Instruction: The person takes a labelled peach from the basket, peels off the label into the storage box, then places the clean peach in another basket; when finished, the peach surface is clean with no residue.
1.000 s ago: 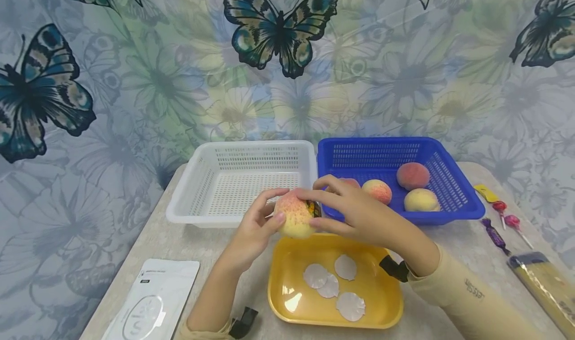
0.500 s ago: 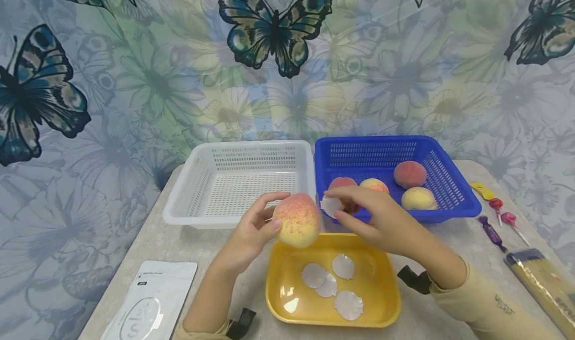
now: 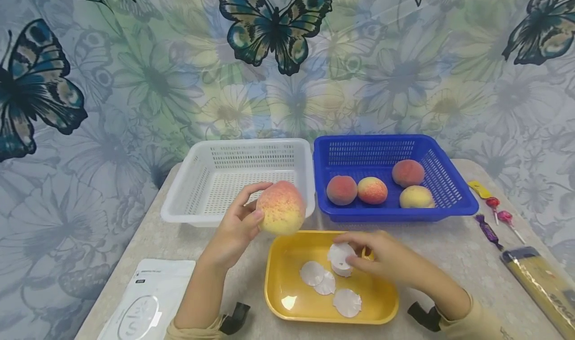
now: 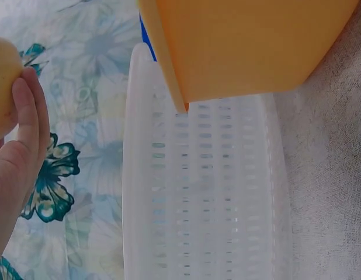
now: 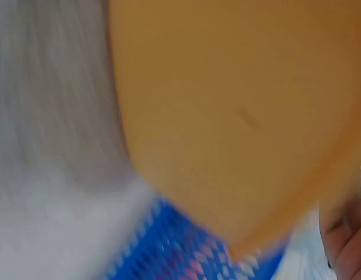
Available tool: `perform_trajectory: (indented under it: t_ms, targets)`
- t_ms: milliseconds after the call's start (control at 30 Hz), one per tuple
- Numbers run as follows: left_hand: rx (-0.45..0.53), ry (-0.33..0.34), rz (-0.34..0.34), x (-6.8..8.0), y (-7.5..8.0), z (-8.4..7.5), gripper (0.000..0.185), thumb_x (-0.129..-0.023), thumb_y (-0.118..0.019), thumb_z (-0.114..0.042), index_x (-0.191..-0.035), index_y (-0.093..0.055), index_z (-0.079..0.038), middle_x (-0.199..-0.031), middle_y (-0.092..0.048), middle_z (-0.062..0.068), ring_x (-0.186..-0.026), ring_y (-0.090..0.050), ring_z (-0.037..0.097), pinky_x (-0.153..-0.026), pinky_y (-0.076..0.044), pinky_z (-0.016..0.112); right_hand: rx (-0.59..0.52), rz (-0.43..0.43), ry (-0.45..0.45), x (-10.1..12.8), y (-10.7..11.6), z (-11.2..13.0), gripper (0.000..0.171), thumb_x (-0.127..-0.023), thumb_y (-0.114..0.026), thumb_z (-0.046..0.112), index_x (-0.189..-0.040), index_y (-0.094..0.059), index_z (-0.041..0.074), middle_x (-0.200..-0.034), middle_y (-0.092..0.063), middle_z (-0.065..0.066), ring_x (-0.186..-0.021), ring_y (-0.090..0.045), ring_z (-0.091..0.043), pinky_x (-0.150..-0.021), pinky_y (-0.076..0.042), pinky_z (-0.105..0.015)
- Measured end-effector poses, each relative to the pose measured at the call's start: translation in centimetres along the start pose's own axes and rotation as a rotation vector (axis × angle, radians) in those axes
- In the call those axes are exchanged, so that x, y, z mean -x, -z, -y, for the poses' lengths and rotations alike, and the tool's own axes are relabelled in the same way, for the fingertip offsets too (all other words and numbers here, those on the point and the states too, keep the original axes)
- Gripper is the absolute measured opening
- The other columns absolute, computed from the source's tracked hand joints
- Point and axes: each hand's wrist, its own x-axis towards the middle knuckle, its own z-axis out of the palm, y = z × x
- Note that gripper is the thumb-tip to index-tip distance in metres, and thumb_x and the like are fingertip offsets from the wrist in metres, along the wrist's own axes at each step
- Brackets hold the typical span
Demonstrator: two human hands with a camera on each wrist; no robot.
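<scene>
My left hand (image 3: 231,237) holds a pink-and-yellow peach (image 3: 282,208) between fingers and thumb, raised behind the yellow tray (image 3: 278,292). In the left wrist view part of that peach (image 4: 2,87) shows at the left edge. My right hand (image 3: 382,255) is over the tray's back right, pinching a round white label (image 3: 340,254) with a scalloped edge. That label overlaps another pale disc in the head view. Several similar white labels (image 3: 347,303) lie flat in the tray. The right wrist view is blurred; fingers (image 5: 350,248) show at its right edge.
A white perforated basket (image 3: 181,211) stands at back left. Beside it, a blue basket (image 3: 395,215) holds several peaches (image 3: 372,190). Wrapped candies and lollipops (image 3: 492,202) lie at right, near a clear-wrapped gold pack (image 3: 541,285). A white pouch (image 3: 148,300) lies at left.
The right hand has taken the label off the held peach and brought it down over the tray. The left hand has shifted slightly left with the peach.
</scene>
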Motion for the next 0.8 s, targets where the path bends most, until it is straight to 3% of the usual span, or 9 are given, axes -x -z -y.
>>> perform_trajectory:
  t_ms: [167,467,667,800]
  targets:
    - [-0.006,0.003,-0.020,0.1,0.2,-0.1,0.050,-0.101,-0.058,-0.019,-0.147,-0.039,-0.017,-0.123,-0.057,0.006,-0.099,-0.062,0.011,-0.087,-0.055,0.025,-0.039,0.074,-0.035,-0.8,-3.0,0.2,0.030,-0.090,-0.074,0.027,-0.119,-0.069,0.020,-0.085,-0.060,0.016,-0.075,-0.053,0.001,-0.065,-0.050,-0.020]
    - [0.001,0.002,-0.036,0.0,0.2,-0.2,0.049,-0.101,-0.057,-0.016,-0.147,-0.039,-0.017,-0.122,-0.056,0.008,-0.098,-0.061,0.011,-0.088,-0.055,0.025,0.008,0.200,-0.025,-2.9,-6.7,1.0,0.031,-0.083,-0.078,0.019,-0.113,-0.071,0.017,-0.074,-0.055,0.016,-0.061,-0.046,0.007,-0.061,-0.044,-0.014]
    - [-0.007,0.006,-0.050,-0.1,0.1,-0.2,0.047,-0.101,-0.057,-0.017,-0.145,-0.040,-0.017,-0.122,-0.056,0.006,-0.098,-0.060,0.011,-0.089,-0.055,0.025,0.115,0.272,0.027,-3.9,-8.0,1.3,0.031,-0.080,-0.082,0.020,-0.108,-0.071,0.018,-0.070,-0.052,0.014,-0.062,-0.044,0.005,-0.061,-0.041,-0.013]
    - [-0.014,0.023,-0.063,-0.1,-0.1,-0.3,0.046,-0.101,-0.055,-0.016,-0.144,-0.040,-0.018,-0.121,-0.056,0.006,-0.099,-0.060,0.011,-0.090,-0.055,0.025,0.210,0.302,0.040,-3.9,-8.3,1.3,0.033,-0.080,-0.082,0.025,-0.110,-0.071,0.021,-0.084,-0.058,0.015,-0.074,-0.050,0.004,-0.071,-0.046,-0.016]
